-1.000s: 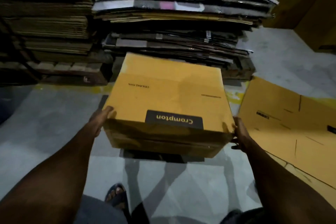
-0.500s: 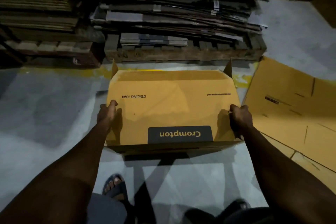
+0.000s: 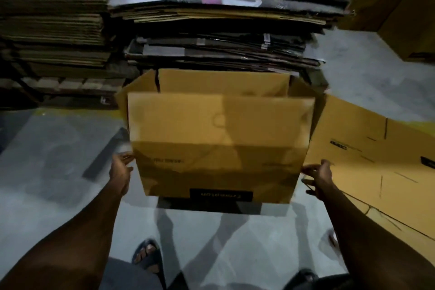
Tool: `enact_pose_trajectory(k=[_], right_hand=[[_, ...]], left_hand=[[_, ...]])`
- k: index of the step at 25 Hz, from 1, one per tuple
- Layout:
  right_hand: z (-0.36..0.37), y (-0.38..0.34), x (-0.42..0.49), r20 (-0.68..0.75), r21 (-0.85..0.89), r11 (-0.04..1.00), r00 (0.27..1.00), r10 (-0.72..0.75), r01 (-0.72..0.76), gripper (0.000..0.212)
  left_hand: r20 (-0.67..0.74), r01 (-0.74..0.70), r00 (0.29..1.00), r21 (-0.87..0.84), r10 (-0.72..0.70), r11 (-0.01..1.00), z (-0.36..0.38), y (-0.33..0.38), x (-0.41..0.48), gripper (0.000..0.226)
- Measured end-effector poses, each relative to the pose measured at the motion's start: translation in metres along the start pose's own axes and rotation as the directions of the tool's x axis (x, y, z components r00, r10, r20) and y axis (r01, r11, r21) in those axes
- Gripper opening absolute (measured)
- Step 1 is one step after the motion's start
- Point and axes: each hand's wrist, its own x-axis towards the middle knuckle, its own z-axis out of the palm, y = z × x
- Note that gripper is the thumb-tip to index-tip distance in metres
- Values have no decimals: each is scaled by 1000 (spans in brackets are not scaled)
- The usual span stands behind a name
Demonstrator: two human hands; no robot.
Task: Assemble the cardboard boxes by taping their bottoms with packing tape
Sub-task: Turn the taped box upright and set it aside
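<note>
We see the cardboard box (image 3: 221, 139) upright, its top open, between our hands. Our left hand (image 3: 122, 168) and right hand (image 3: 317, 175) flank its lower side edges, fingers loosely spread, clasping nothing; contact is blurred.

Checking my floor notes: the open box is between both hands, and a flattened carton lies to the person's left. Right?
Not quite. The head view shows the flattened carton lying to the person's right, not left; the box is between the left hand and right hand.

Blurry, illegible box label (image 3: 221, 195)
</note>
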Motion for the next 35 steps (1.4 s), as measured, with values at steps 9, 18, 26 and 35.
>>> enact_pose_trajectory(k=[9, 18, 26, 35], right_hand=[[-32, -8, -14, 251, 176, 983, 968, 16, -62, 56], [-19, -28, -51, 137, -189, 925, 941, -308, 330, 48], [-23, -15, -83, 305, -702, 485, 836, -456, 521, 59], [-24, -7, -78, 206, -865, 316, 852, -482, 388, 34]], left_hand=[[-40, 62, 997, -217, -73, 974, -9, 15, -27, 45], [42, -294, 940, 601, 339, 743, -11, 33, -46, 42], [354, -378, 910, 923, 217, 78, -14, 34, -83, 59], [299, -364, 885, 922, 357, 129, -8, 33, -92, 31]])
